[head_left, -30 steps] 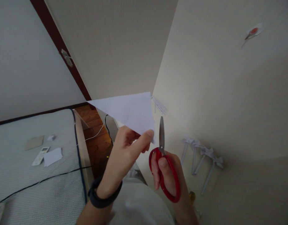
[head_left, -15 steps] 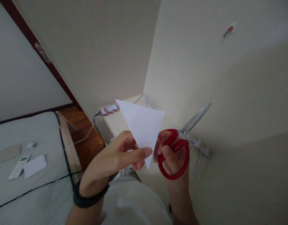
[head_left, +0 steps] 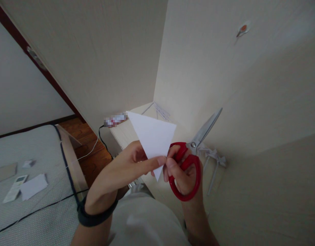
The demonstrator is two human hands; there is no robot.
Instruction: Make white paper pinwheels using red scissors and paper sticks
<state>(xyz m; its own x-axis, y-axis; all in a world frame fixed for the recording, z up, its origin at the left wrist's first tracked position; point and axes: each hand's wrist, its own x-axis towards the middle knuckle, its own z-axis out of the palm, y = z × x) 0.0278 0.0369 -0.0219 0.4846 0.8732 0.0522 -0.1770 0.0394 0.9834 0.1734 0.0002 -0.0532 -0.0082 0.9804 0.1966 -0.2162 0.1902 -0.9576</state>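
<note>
A white triangle of paper (head_left: 152, 135) is pinched between the thumb and fingers of my left hand (head_left: 137, 160), its narrow tip pointing down toward me. My right hand (head_left: 181, 172) has red-handled scissors (head_left: 197, 172) hooked on it, the fingers passing through the handle loops. Their metal blades point up and to the right, nearly together and away from the paper. My right thumb and fingertips meet at the paper's right edge, close to my left thumb. Whether they grip the paper there I cannot tell.
Behind the paper, thin white strips (head_left: 161, 111) lie on a pale corner shelf (head_left: 121, 131). A blurred-out item (head_left: 115, 120) with cables sits at its left end. White paper pieces on stalks (head_left: 215, 159) stand right. A mattress (head_left: 44, 218) at left holds a remote (head_left: 16, 188) and papers (head_left: 33, 186).
My right thumb and fingertips have come in to the paper's edge beside my left thumb. The scissors have shifted slightly left with that hand. The whole view has moved a little.
</note>
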